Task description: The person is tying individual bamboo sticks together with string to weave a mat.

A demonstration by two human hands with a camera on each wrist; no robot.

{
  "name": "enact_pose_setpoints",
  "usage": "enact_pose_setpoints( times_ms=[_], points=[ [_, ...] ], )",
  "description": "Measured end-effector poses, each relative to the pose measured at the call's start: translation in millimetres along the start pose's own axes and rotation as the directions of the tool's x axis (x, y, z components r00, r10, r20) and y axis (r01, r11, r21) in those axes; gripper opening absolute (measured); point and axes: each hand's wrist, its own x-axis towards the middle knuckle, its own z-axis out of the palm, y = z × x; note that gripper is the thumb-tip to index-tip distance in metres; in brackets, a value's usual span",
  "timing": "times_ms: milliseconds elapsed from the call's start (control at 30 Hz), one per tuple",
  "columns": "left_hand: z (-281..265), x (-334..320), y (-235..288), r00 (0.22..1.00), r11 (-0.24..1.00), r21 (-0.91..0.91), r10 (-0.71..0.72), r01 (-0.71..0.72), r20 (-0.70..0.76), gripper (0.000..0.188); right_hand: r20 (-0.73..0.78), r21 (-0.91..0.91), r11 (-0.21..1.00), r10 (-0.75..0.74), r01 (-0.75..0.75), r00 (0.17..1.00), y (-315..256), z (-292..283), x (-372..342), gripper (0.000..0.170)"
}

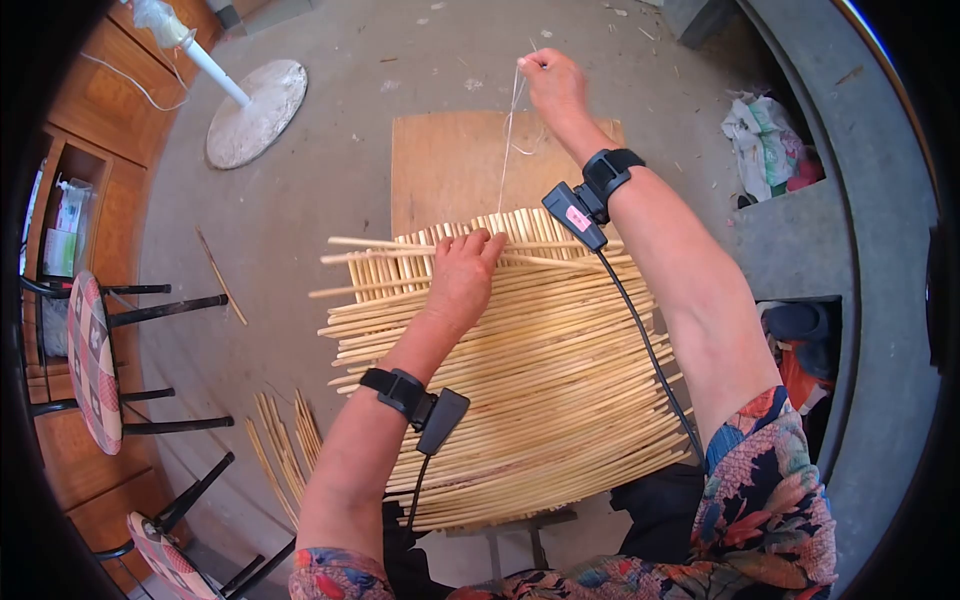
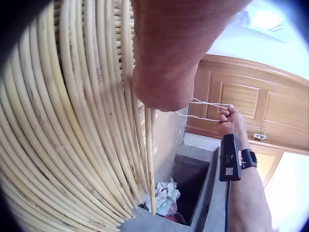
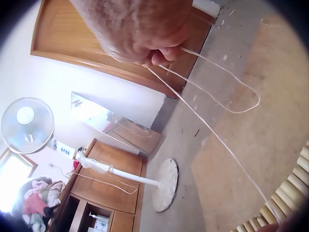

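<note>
A mat of pale peeled sticks (image 1: 540, 370) lies in front of my body, its rods running side to side. Near the mat's far edge, my left hand (image 1: 465, 272) holds down loose sticks (image 1: 375, 243), its fingers bent over them. My right hand (image 1: 556, 85) is raised beyond the far edge and pinches a thin white string (image 1: 508, 140). One strand runs taut from the mat up to those fingers; a slack loop of the string (image 3: 241, 110) hangs beside it in the right wrist view. The left fingertips are mostly hidden in the left wrist view.
A plywood board (image 1: 450, 160) lies on the floor beyond the mat. Spare sticks (image 1: 285, 440) lie at the left, near chairs with checked seats (image 1: 95, 360). A white stand with a round base (image 1: 255, 115) is at the far left. A grey ledge (image 1: 800, 230) runs along the right.
</note>
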Motion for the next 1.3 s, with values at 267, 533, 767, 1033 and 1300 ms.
enact_pose_setpoints(
  times_ms=[267, 533, 767, 1033, 1300],
  points=[
    [10.6, -6.2, 3.3, 0.996, 0.992, 0.090, -0.084, 0.084, -0.001, 0.039, 0.107, 0.337, 0.912, 0.209, -0.233, 0.972, -14.9, 17.4, 0.3, 0.014],
    [20.9, -13.9, 0.4, 0.998, 0.997, -0.056, -0.051, 0.049, -0.032, 0.039, 0.095, 0.279, 0.930, 0.220, -0.239, 0.971, -3.8, 24.4, 5.5, 0.010],
    [29.4, -23.8, 6.6, 0.997, 0.995, 0.078, -0.065, 0.063, 0.030, 0.057, 0.088, 0.322, 0.912, 0.238, -0.253, 0.967, 13.1, 27.9, 0.9, 0.011],
    [30.5, -24.6, 6.5, 0.997, 0.994, 0.083, -0.072, 0.069, 0.029, 0.061, 0.110, 0.334, 0.921, 0.172, -0.200, 0.979, 24.1, 0.3, -25.2, 0.013],
    [33.5, -24.4, 5.6, 0.997, 0.996, 0.057, -0.072, 0.071, 0.009, 0.060, 0.196, 0.588, 0.750, 0.231, -0.303, 0.953, -39.1, -123.7, -70.3, 0.019]
  ],
)
